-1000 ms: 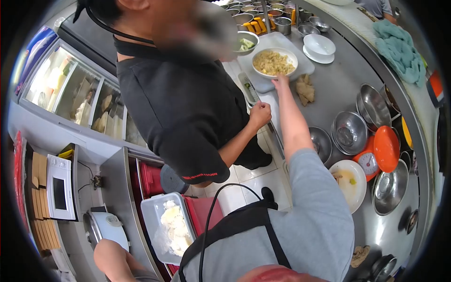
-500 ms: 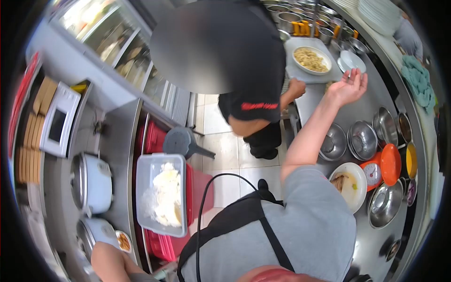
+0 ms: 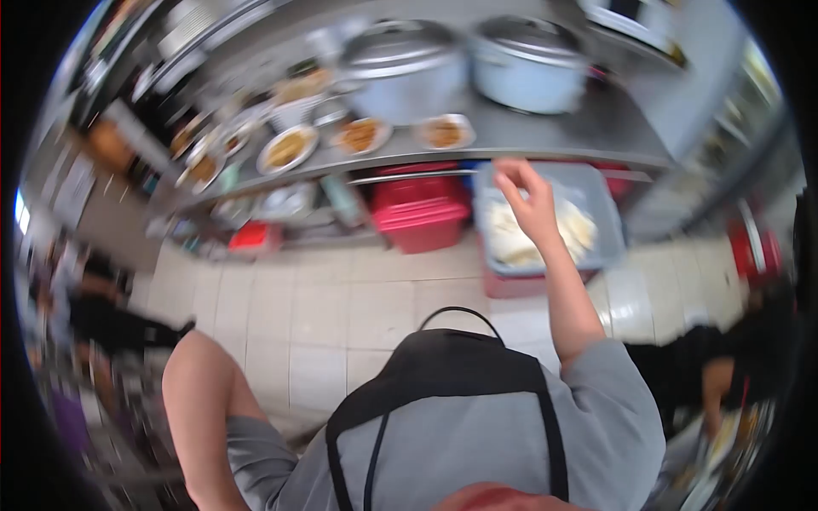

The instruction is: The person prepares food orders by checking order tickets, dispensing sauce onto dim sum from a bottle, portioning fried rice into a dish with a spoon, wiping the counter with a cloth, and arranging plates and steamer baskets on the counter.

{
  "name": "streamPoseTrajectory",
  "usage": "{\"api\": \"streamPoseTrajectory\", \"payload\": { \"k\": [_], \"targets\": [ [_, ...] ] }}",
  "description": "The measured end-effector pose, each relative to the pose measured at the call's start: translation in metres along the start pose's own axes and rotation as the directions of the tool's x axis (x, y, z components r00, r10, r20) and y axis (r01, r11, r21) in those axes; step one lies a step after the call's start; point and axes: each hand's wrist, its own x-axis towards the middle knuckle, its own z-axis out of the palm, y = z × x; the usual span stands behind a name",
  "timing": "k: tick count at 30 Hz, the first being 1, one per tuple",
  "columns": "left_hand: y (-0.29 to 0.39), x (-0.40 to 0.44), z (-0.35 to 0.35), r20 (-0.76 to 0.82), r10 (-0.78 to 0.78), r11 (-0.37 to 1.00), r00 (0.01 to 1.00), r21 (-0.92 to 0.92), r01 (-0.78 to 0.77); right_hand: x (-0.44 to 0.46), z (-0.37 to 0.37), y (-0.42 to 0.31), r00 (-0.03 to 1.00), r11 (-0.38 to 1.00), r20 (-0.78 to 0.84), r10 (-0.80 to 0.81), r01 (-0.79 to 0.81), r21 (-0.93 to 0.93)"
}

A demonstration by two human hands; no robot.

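Observation:
My right hand (image 3: 528,200) reaches out above the near rim of a translucent plastic tub (image 3: 607,192). Its fingers are loosely bent, thumb apart, and nothing shows in them. White food (image 3: 579,234), its kind too blurred to tell, fills part of the tub, which rests on a red bin (image 3: 509,285). Whether the hand touches the tub cannot be made out. My left arm is bent at the lower left, its elbow raised, and the hand lies outside the picture.
Two large lidded pots (image 3: 400,72) stand on a steel counter (image 3: 588,140). Along its front edge are a bowl of yellowish food (image 3: 288,149) and two dishes of orange-brown food (image 3: 360,134). A red lidded tub (image 3: 419,209) sits below. People in dark clothes (image 3: 111,315) stand at both sides.
My view has swung from the prep counter and co-worker toward the pots. My right hand has gone from above the steel counter to the tub of white food.

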Motion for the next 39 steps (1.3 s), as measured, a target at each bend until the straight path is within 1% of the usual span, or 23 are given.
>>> {"api": "streamPoseTrajectory", "payload": {
  "k": [1, 2, 3, 5, 6, 10, 13, 14, 16, 18, 19, 20, 21, 22, 23, 24, 26, 28, 32, 34, 36, 38, 39],
  "targets": [
    [0.01, -0.007, -0.01, 0.025, -0.12, 0.993, 0.992, 0.008, 0.12, 0.001, 0.037, 0.016, 0.992, 0.998, 0.109, -0.062, 0.064, -0.015],
    [0.02, -0.015, -0.023, 0.058, -0.189, 0.981, 0.98, 0.052, 0.186, 0.005, 0.067, 0.027, 0.97, 0.996, 0.243, 0.023, -0.001, -0.088],
    [0.027, -0.021, -0.031, 0.089, -0.248, 0.966, 0.965, 0.1, 0.24, 0.009, 0.092, 0.039, 0.945, 0.993, 0.328, -0.014, 0.052, -0.107],
    [0.04, -0.038, -0.047, 0.127, -0.356, 0.926, 0.926, 0.184, 0.331, 0.01, 0.134, 0.069, 0.895, 0.994, 0.443, 0.054, -0.008, -0.105],
    [0.045, -0.048, -0.055, 0.151, -0.399, 0.905, 0.905, 0.224, 0.362, 0.012, 0.15, 0.077, 0.864, 0.987, 0.497, 0.077, 0.003, -0.159],
    [0.056, -0.097, -0.104, 0.224, -0.529, 0.835, 0.818, 0.309, 0.455, 0.032, 0.216, 0.121, 0.805, 0.955, 0.566, 0.174, 0.001, -0.296],
    [0.051, -0.139, -0.143, 0.275, -0.584, 0.802, 0.763, 0.341, 0.491, 0.072, 0.265, 0.129, 0.779, 0.931, 0.594, 0.201, 0.038, -0.364],
    [0.046, -0.15, -0.158, 0.293, -0.6, 0.792, 0.744, 0.35, 0.501, 0.089, 0.286, 0.138, 0.761, 0.922, 0.603, 0.239, 0.016, -0.386],
    [0.036, -0.172, -0.191, 0.334, -0.625, 0.776, 0.705, 0.361, 0.517, 0.125, 0.338, 0.136, 0.76, 0.908, 0.619, 0.199, 0.095, -0.408],
    [0.031, -0.195, -0.224, 0.364, -0.652, 0.757, 0.665, 0.362, 0.545, 0.159, 0.406, 0.139, 0.707, 0.924, 0.692, 0.143, 0.156, -0.35],
    [0.03, -0.208, -0.241, 0.375, -0.665, 0.747, 0.646, 0.363, 0.557, 0.175, 0.444, 0.132, 0.68, 0.907, 0.731, 0.054, 0.274, -0.321],
    [0.028, -0.219, -0.258, 0.387, -0.675, 0.738, 0.628, 0.361, 0.571, 0.186, 0.486, 0.133, 0.636, 0.925, 0.77, 0.063, 0.252, -0.283],
    [0.026, -0.23, -0.275, 0.405, -0.684, 0.73, 0.607, 0.36, 0.581, 0.194, 0.529, 0.126, 0.592, 0.903, 0.806, -0.002, 0.348, -0.253],
    [0.026, -0.241, -0.292, 0.418, -0.694, 0.718, 0.586, 0.351, 0.601, 0.198, 0.572, 0.113, 0.548, 0.897, 0.833, -0.073, 0.402, -0.186],
    [0.028, -0.254, -0.308, 0.427, -0.705, 0.706, 0.566, 0.345, 0.619, 0.198, 0.615, 0.102, 0.51, 0.917, 0.856, -0.085, 0.375, -0.133],
    [0.03, -0.266, -0.326, 0.439, -0.713, 0.695, 0.547, 0.335, 0.637, 0.196, 0.651, 0.081, 0.471, 0.921, 0.867, -0.162, 0.388, -0.039],
    [0.034, -0.292, -0.36, 0.469, -0.727, 0.669, 0.501, 0.32, 0.671, 0.197, 0.706, 0.024, 0.295, 0.936, 0.919, -0.261, 0.31, 0.166],
    [0.042, -0.318, -0.394, 0.5, -0.734, 0.645, 0.46, 0.3, 0.703, 0.184, 0.778, 0.026, 0.284, 0.876, 0.891, -0.354, 0.435, 0.21],
    [0.062, -0.369, -0.473, 0.537, -0.742, 0.608, 0.402, 0.286, 0.741, 0.187, 0.849, 0.021, 0.264, 0.887, 0.918, -0.296, 0.434, 0.161],
    [0.068, -0.4, -0.517, 0.542, -0.74, 0.616, 0.397, 0.311, 0.723, 0.199, 0.864, 0.04, 0.301, 0.937, 0.934, -0.191, 0.34, 0.082],
    [0.068, -0.433, -0.558, 0.537, -0.733, 0.641, 0.416, 0.342, 0.687, 0.219, 0.87, 0.065, 0.385, 0.94, 0.917, -0.104, 0.339, -0.036],
    [0.067, -0.464, -0.594, 0.356, -0.841, 0.54, 0.407, 0.536, 0.649, 0.238, 0.871, 0.102, 0.487, 0.937, 0.873, -0.038, 0.321, -0.138],
    [0.069, -0.488, -0.617, 0.359, -0.835, 0.55, 0.418, 0.529, 0.646, 0.25, 0.867, 0.108, 0.553, 0.949, 0.833, 0.02, 0.253, -0.191]
  ]
}}
